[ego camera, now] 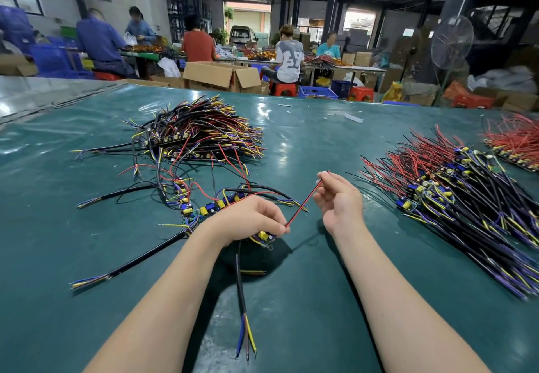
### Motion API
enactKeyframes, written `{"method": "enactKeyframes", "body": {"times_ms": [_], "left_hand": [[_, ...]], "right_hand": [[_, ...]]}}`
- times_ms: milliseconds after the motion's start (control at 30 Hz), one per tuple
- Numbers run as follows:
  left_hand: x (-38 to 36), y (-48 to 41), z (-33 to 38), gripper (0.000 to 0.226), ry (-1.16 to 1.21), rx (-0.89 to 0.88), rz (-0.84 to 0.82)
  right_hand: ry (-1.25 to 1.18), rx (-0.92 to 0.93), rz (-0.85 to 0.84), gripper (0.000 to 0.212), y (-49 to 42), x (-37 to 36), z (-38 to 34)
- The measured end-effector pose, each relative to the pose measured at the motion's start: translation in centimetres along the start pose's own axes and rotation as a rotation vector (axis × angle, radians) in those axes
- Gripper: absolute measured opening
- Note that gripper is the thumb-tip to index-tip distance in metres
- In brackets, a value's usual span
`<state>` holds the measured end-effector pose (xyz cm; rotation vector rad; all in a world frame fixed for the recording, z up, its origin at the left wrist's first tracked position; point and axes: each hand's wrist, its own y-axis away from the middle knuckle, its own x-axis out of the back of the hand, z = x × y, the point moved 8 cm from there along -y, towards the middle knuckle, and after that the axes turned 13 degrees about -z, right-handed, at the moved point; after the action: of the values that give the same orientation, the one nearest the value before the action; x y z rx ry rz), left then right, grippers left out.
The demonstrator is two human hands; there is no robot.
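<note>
We are sitting at a wide table covered in a glossy dark-green sheet (291,299), inside a dim workshop. Nearest to us, a black sheathed cable (239,279) with bared blue and yellow cores is trailing toward us from a small circuit board with a yellow capacitor (264,235). Our left hand (250,221) is curling round that board just above the sheet, pinching the lower end of its thin red-and-black twin wire (302,205). Our right hand (339,197) is pinching the wire's upper end between thumb and fingertips, so it is running straight and slanted between both hands. Just beyond the left hand, a loose string of similar wired boards (204,208) is lying. A heap of finished boards (455,192) is resting to the right, and a bristling heap of wires (201,130) farther back on the left. Beyond the table, an open brown cardboard box (221,76) is standing near seated workers (288,60).
</note>
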<state>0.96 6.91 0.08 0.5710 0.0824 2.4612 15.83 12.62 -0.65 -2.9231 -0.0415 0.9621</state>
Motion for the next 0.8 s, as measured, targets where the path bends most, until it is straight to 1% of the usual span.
{"method": "enactKeyframes", "body": {"times_ms": [100, 200, 300, 333, 400, 433, 500, 533, 567, 633, 800], "left_hand": [[0.3, -0.1, 0.0, 0.036, 0.016, 0.001, 0.035], [0.4, -0.1, 0.2, 0.02, 0.001, 0.0, 0.049], [1.1, 0.0, -0.1, 0.018, -0.015, -0.001, 0.134], [1.6, 0.1, -0.2, 0.018, -0.003, -0.002, 0.183], [2.5, 0.4, -0.4, 0.022, 0.06, -0.014, 0.288], [3.0, 0.6, -0.4, 0.025, 0.098, -0.027, 0.334], [3.6, 0.8, -0.4, 0.03, 0.148, -0.061, 0.397], [3.7, 0.8, -0.4, 0.031, 0.157, -0.074, 0.409], [3.6, 0.7, -0.3, 0.032, 0.156, -0.08, 0.41], [3.3, 0.4, -0.4, 0.032, 0.146, -0.077, 0.402], [3.0, 0.2, -0.9, 0.028, 0.173, -0.063, 0.372]], "right_hand": [[-0.096, -0.028, 0.018, 0.018, -0.1, 0.0, 0.5], [-0.22, -0.062, -0.008, 0.021, -0.1, -0.1, 0.9], [-0.297, -0.108, -0.039, 0.028, 0.0, -0.5, 1.4], [-0.278, -0.136, -0.054, 0.034, 0.0, -0.7, 1.7], [-0.147, -0.241, -0.125, 0.043, 0.2, -1.5, 2.5], [-0.056, -0.31, -0.182, 0.042, 0.4, -2.1, 3.1], [0.115, -0.429, -0.316, 0.027, 1.1, -3.2, 4.1], [0.174, -0.461, -0.381, 0.019, 1.5, -3.6, 4.4], [0.218, -0.474, -0.445, 0.015, 1.7, -4.1, 4.5], [0.287, -0.467, -0.531, 0.016, 2.1, -4.7, 4.7], [0.358, -0.415, -0.514, 0.033, 1.9, -4.7, 4.4]]}}
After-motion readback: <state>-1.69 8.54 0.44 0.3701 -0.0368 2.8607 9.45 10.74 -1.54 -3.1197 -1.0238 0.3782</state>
